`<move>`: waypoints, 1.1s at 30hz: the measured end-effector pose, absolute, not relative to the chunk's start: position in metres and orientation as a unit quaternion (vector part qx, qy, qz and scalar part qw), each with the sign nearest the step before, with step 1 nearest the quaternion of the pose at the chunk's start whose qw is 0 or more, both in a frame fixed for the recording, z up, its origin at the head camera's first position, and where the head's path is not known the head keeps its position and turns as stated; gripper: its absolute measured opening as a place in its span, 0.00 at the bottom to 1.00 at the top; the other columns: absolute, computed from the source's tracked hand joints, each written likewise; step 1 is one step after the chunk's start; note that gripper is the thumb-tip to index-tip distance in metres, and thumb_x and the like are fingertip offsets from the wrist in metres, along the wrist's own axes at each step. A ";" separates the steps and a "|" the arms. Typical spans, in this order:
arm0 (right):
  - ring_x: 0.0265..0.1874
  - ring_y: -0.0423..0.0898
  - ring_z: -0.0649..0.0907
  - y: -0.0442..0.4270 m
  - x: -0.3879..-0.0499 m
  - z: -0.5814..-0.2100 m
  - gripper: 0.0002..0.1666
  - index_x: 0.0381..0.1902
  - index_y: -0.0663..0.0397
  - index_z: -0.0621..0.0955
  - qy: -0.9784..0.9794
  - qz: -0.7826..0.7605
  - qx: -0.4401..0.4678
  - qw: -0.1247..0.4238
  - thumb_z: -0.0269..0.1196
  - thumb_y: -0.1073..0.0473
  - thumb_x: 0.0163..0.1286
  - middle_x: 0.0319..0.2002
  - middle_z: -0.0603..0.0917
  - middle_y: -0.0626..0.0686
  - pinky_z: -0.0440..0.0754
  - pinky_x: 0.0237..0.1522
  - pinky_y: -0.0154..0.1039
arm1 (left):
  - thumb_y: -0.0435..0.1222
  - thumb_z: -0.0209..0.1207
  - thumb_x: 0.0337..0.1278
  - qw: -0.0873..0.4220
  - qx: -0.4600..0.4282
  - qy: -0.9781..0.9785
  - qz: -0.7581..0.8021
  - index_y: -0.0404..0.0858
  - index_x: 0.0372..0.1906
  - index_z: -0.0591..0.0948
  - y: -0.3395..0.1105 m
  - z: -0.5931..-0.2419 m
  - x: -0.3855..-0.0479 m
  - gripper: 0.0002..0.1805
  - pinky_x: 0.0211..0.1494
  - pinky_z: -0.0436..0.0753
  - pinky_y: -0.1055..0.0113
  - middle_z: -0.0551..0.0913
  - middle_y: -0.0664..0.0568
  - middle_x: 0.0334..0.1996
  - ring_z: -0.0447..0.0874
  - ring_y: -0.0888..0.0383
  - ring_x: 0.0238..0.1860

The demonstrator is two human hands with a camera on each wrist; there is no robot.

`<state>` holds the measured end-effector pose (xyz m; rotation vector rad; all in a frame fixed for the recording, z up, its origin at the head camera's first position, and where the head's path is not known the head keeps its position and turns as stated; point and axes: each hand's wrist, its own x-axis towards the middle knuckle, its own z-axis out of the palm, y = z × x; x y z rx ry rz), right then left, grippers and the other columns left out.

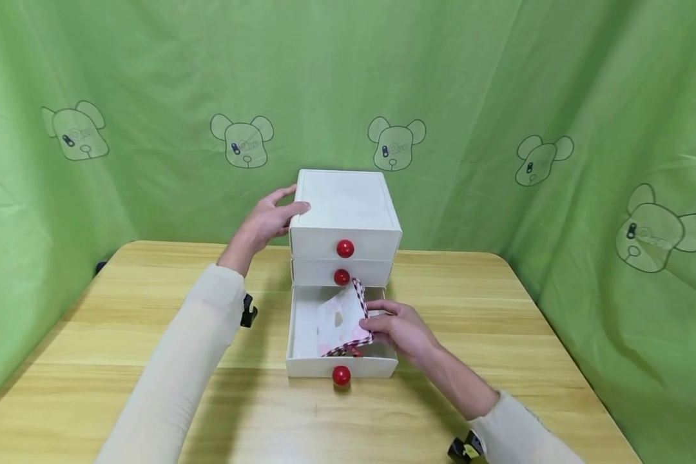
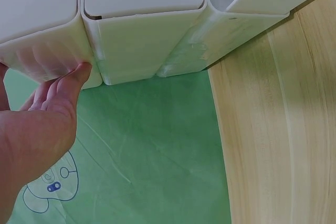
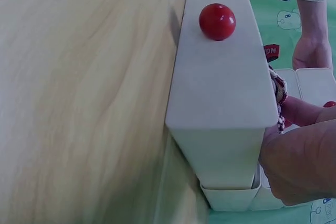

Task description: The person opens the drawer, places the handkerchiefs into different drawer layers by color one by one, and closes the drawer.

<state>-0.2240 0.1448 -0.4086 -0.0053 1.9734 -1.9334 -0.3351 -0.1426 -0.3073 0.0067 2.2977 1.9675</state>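
A white cabinet [image 1: 348,201] of three stacked drawers with red round knobs stands on the table. Its bottom drawer [image 1: 310,367] is pulled out. My left hand [image 1: 267,218] rests against the top unit's left side, thumb over the upper edge; the left wrist view shows its fingers [image 2: 65,90] touching that side wall. Above the bottom drawer, my right hand [image 1: 405,328] pinches a white cloth [image 1: 339,319] with dark checkered trim by its right edge. The cloth is tilted, its lower edge inside the drawer. A red tag [image 3: 271,52] shows near it in the right wrist view.
The middle drawer [image 1: 319,272] and top drawer [image 1: 316,243] are closed. Wood-grained table surface [image 1: 470,309] extends on both sides and in front. A green curtain [image 1: 330,77] with bear-head drawings hangs behind and at the sides.
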 end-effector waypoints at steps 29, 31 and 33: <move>0.42 0.57 0.90 0.146 -0.224 -0.405 0.36 0.68 0.68 0.72 0.768 -0.606 -0.084 0.189 0.67 0.72 0.62 0.49 0.87 0.69 0.89 0.47 0.51 | 0.48 0.65 0.65 0.055 0.005 0.760 0.648 0.59 0.80 0.58 -0.143 -0.308 -0.337 0.42 0.47 0.83 0.68 0.81 0.51 0.44 0.79 0.60 0.40; 0.43 0.57 0.90 0.144 -0.225 -0.406 0.35 0.68 0.69 0.72 0.771 -0.604 -0.086 0.181 0.67 0.72 0.62 0.49 0.87 0.69 0.89 0.46 0.50 | 0.48 0.65 0.65 0.056 0.005 0.760 0.648 0.59 0.80 0.58 -0.143 -0.308 -0.336 0.42 0.49 0.82 0.67 0.81 0.50 0.44 0.78 0.59 0.40; 0.43 0.57 0.90 0.142 -0.226 -0.408 0.35 0.68 0.70 0.72 0.774 -0.602 -0.090 0.173 0.67 0.73 0.62 0.49 0.87 0.70 0.89 0.45 0.50 | 0.48 0.65 0.65 0.058 0.006 0.760 0.648 0.59 0.80 0.58 -0.143 -0.308 -0.336 0.42 0.51 0.83 0.66 0.81 0.50 0.46 0.79 0.59 0.42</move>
